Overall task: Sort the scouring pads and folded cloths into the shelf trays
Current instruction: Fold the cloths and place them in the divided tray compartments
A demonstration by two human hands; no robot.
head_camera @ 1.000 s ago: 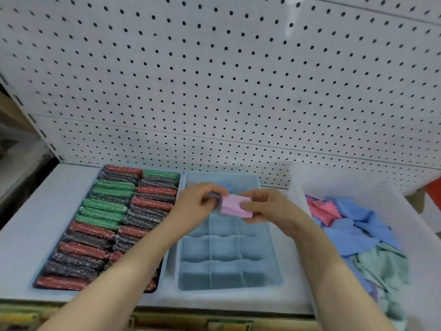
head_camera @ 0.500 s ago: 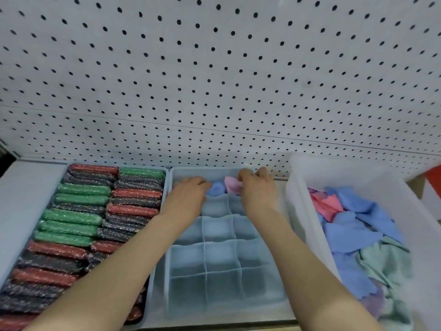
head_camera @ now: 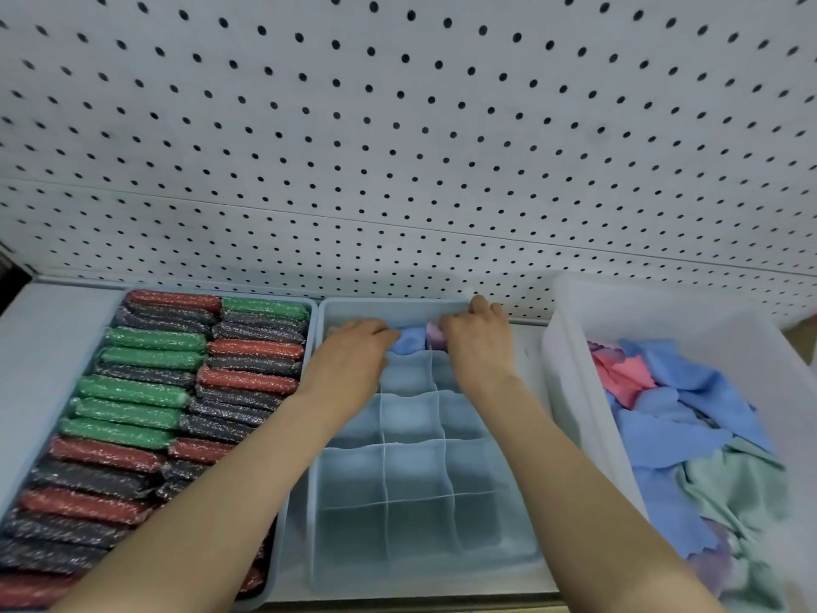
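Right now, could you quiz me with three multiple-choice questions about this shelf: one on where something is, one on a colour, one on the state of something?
1. Where is the folded blue cloth?
A. back row of the divided tray
B. front row
C. among the scouring pads

2. What colours are the scouring pads?
A. yellow and white
B. red, green and dark grey
C. all blue

3. How are the tray's front compartments?
A. packed with cloths
B. covered by a lid
C. empty

Answers:
1 A: it sits at the far end, between the left hand and the right hand.
2 B: those three colours lie in rows.
3 C: only bare tray floor shows there.
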